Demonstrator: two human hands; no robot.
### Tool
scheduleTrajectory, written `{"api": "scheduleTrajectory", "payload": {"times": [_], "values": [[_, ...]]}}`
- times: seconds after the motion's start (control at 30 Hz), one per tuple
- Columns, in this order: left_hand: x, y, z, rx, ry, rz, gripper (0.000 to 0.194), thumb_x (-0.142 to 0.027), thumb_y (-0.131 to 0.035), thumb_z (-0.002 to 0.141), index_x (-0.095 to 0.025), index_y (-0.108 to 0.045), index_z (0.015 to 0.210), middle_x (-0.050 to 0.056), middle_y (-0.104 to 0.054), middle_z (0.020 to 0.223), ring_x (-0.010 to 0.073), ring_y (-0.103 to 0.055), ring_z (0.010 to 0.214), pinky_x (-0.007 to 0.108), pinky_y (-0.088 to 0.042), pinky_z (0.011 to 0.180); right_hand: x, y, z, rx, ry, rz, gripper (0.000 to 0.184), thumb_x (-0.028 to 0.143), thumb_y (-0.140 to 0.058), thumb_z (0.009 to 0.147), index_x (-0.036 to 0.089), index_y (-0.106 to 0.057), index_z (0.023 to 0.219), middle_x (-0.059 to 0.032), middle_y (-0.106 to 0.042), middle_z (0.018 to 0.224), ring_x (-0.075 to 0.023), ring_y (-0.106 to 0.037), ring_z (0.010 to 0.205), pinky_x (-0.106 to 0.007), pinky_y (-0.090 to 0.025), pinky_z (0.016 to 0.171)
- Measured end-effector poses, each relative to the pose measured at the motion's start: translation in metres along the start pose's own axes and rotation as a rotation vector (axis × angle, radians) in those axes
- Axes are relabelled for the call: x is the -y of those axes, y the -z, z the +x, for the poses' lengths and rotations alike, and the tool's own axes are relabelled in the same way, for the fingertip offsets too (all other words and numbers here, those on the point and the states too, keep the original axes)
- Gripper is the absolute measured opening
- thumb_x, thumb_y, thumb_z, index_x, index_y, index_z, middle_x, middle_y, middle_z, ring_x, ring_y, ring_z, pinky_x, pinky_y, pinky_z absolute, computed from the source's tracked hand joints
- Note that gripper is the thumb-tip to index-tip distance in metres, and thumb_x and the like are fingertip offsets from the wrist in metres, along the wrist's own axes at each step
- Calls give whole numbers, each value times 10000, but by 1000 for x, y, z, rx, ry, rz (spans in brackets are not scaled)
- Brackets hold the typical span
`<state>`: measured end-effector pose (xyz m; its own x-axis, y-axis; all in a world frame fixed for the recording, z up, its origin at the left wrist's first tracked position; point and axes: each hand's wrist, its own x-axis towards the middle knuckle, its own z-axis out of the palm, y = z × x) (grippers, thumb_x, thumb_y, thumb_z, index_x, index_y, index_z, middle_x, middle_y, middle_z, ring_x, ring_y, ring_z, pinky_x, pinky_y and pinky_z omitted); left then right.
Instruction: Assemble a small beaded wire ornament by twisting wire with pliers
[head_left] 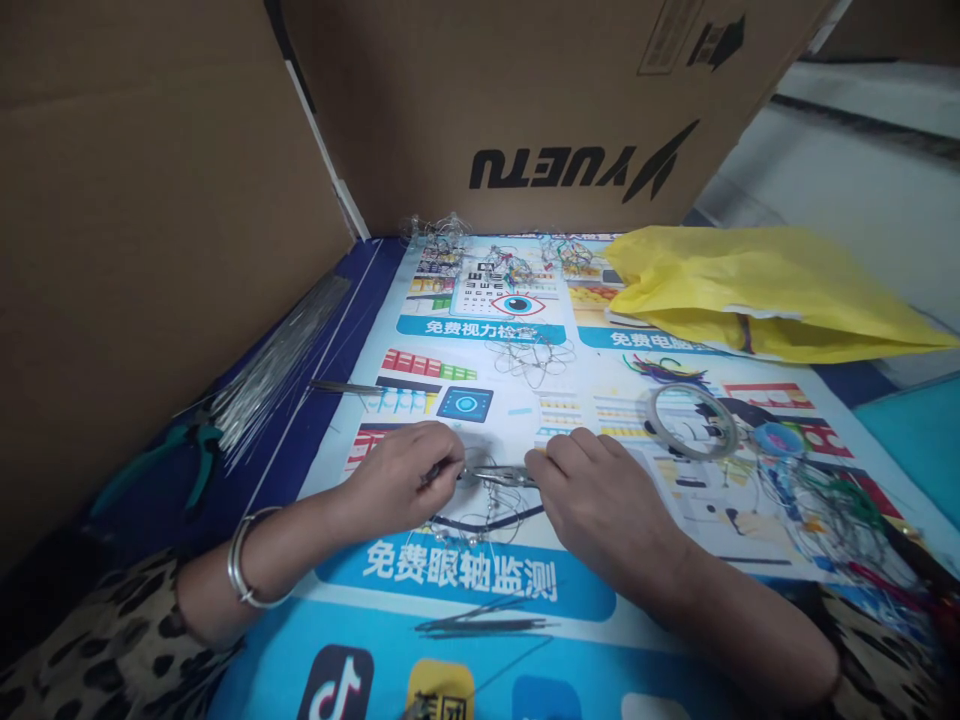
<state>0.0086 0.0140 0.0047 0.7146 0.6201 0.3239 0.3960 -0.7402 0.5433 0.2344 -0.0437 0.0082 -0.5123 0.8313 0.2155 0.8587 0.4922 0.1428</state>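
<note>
Over the printed sheet, my right hand (600,490) is closed around a pair of pliers (514,476), its metal jaws pointing left. My left hand (409,475) pinches the thin wire piece at the tip of those jaws. Beneath both hands hangs or lies a looped wire piece with small pearly beads (472,538). A dark curved strip (495,524) runs across it. What sits inside my left fingers is mostly hidden. Nearer to me lies a small bundle of dark straight wires (484,626).
Cardboard walls (525,90) stand behind and left. Straight wires (277,350) and green-handled pliers (199,455) lie left. Wire loops (532,355) lie ahead. To the right are a tape roll (694,420), a yellow bag (757,290) and tangled coloured wires (840,510).
</note>
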Motion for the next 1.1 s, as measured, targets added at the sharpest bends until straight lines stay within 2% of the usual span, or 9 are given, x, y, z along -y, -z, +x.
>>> {"api": "scheduleTrajectory", "payload": {"times": [0.17,0.33,0.67,1.1], "values": [[-1,0,0,0,0,19,84,-105,-434,814,-156,-491,779,8,-529,693,114,-480,652,254,-396,603,3,1,1,12,4,4,80,124,-554,769,185,-575,815,-45,-558,769,-204,-412,740,-329,-232,636],[-1,0,0,54,-7,23,90,-112,-413,846,-166,-482,826,15,-545,754,120,-498,708,258,-410,642,1,0,4,13,36,15,75,124,-560,767,189,-571,803,-40,-551,756,-198,-407,731,-323,-221,622],[0,0,0,96,-49,19,97,-117,-390,864,-165,-472,844,27,-556,792,128,-508,739,263,-421,659,-13,0,11,-13,179,-30,83,123,-501,821,188,-553,819,-33,-533,730,-183,-389,712,-309,-199,605],[-2,3,2,112,-71,19,133,-150,-368,887,-158,-498,860,42,-563,792,138,-519,737,271,-441,658,-18,0,15,8,206,20,103,114,-496,829,196,-536,780,-26,-516,736,-182,-393,727,-328,-200,614]]}}
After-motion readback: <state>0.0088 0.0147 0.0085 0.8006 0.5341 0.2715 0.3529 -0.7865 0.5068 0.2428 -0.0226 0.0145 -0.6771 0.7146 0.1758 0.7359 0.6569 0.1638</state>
